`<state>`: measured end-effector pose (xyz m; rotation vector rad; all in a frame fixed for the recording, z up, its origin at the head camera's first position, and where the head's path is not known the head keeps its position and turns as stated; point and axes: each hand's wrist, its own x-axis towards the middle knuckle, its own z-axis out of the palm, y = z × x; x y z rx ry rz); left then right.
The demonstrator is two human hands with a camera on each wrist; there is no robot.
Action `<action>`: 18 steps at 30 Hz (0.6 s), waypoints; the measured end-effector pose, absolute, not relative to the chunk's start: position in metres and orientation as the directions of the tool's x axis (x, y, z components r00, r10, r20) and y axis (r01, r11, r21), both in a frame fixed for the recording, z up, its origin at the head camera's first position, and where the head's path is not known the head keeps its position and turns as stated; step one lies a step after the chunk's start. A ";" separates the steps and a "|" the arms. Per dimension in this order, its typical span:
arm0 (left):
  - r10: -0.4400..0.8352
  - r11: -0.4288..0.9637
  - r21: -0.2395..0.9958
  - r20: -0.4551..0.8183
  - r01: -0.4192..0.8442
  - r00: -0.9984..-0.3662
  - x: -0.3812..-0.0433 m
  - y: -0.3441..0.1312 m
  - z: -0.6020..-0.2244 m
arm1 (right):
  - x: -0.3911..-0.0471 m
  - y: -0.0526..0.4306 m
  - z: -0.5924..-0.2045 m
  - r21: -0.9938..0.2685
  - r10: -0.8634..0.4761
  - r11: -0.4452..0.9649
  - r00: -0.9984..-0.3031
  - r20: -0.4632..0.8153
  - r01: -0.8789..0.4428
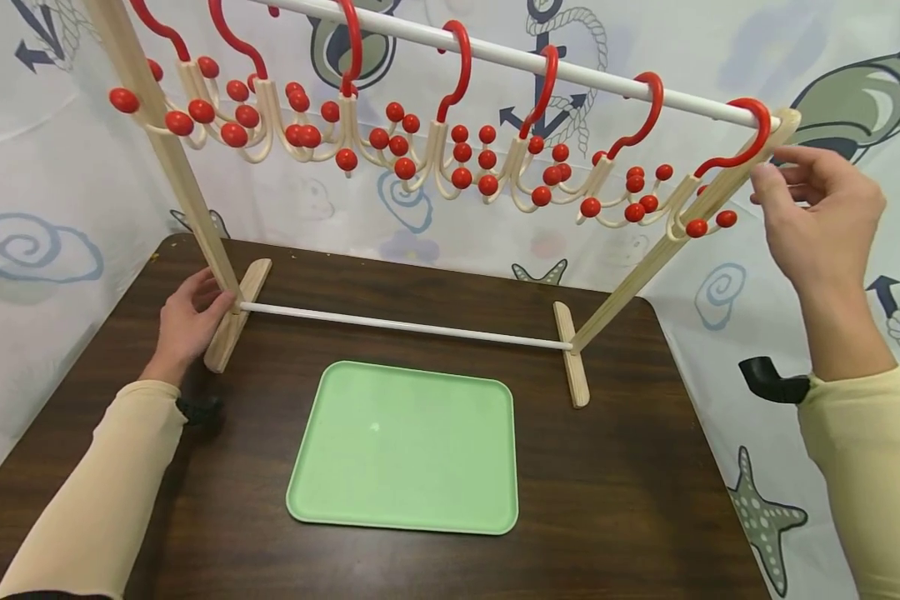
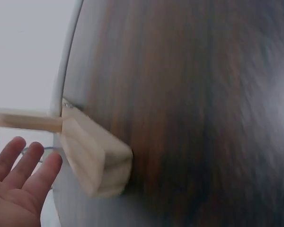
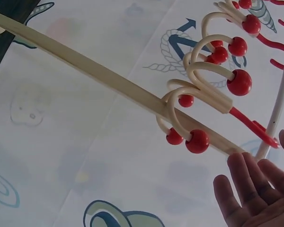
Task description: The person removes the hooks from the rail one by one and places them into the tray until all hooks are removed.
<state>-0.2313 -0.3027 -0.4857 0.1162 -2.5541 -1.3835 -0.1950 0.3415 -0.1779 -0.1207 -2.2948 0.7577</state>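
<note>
A wooden rack stands on the table, its white top rod [image 1: 495, 57] strung with several multi-armed wooden hangers [image 1: 270, 125] that have red hooks and red ball tips. My left hand [image 1: 191, 317] is at the foot of the left post [image 1: 187, 192], fingers extended beside the wooden foot [image 2: 92, 151] in the left wrist view. Up at the right end of the rod, my right hand [image 1: 825, 217] has loosely bent fingers near the top of the right post [image 1: 645, 258]. In the right wrist view its fingertips [image 3: 239, 163] are right at the post's end, close to the last red hook [image 3: 251, 125].
A pale green tray [image 1: 405, 450] lies on the dark brown table [image 1: 630, 500] in front of the rack. A thin white lower rod [image 1: 405, 323] joins the two posts near their feet. Behind hangs a white sheet [image 1: 435, 225] printed with sea motifs.
</note>
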 end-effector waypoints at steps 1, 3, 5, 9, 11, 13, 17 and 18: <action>-0.180 0.546 0.836 0.169 0.045 -0.969 -0.233 -0.301 -0.487 | -0.197 0.341 -0.177 -0.551 0.288 0.825 -0.748 0.598 -0.123; -0.182 0.546 0.836 0.174 0.047 -0.968 -0.237 -0.296 -0.489 | -0.200 0.340 -0.177 -0.554 0.280 0.823 -0.756 0.592 -0.130; -0.201 0.559 0.828 0.188 0.044 -0.961 -0.240 -0.292 -0.491 | -0.202 0.339 -0.176 -0.562 0.267 0.814 -0.764 0.588 -0.148; -0.274 0.583 0.813 0.212 0.014 -0.938 -0.242 -0.286 -0.494 | -0.207 0.335 -0.174 -0.604 0.257 0.777 -0.786 0.563 -0.178; -0.308 0.587 0.810 0.227 0.003 -0.924 -0.244 -0.284 -0.496 | -0.208 0.335 -0.173 -0.625 0.263 0.760 -0.796 0.546 -0.177; -0.338 0.595 0.803 0.225 -0.022 -0.914 -0.245 -0.283 -0.497 | -0.209 0.334 -0.171 -0.639 0.270 0.751 -0.805 0.528 -0.167; -0.380 0.605 0.792 0.205 -0.075 -0.902 -0.247 -0.285 -0.502 | -0.209 0.332 -0.169 -0.649 0.273 0.749 -0.828 0.490 -0.137; -0.387 0.611 0.786 0.197 -0.091 -0.901 -0.247 -0.286 -0.503 | -0.210 0.332 -0.168 -0.646 0.270 0.752 -0.832 0.485 -0.132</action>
